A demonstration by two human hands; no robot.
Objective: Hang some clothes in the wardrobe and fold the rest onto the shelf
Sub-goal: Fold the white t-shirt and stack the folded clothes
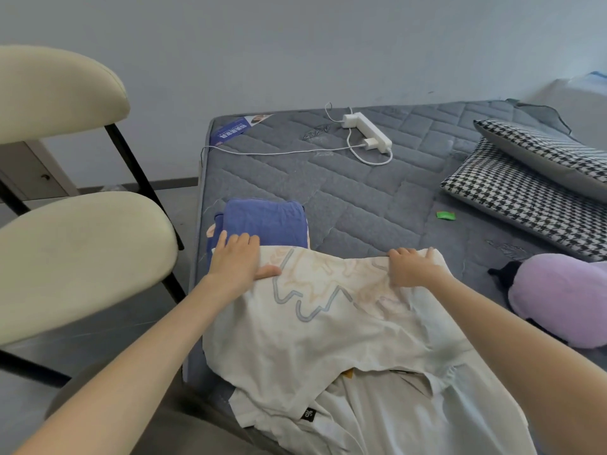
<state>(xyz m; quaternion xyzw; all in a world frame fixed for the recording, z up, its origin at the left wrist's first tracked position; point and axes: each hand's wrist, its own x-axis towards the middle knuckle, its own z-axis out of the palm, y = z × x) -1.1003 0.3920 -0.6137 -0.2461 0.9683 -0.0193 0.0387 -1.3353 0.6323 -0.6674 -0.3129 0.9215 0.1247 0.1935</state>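
White printed T-shirt [328, 326], frame centre, on mattress [361, 198]: left hand [238, 262] flat, fingers straight, pressing its edge; right hand [414, 268] curled, gripping its edge.

Open mattress [377, 205] between folded blue garment [266, 221] and houndstooth pillows [525, 192].

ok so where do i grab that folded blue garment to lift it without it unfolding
Probably by its left and right edges, fingers slid underneath from both sides. The folded blue garment lies flat as a compact rectangle, and its near edge is covered by the white t-shirt and the left hand, so the sides are free.
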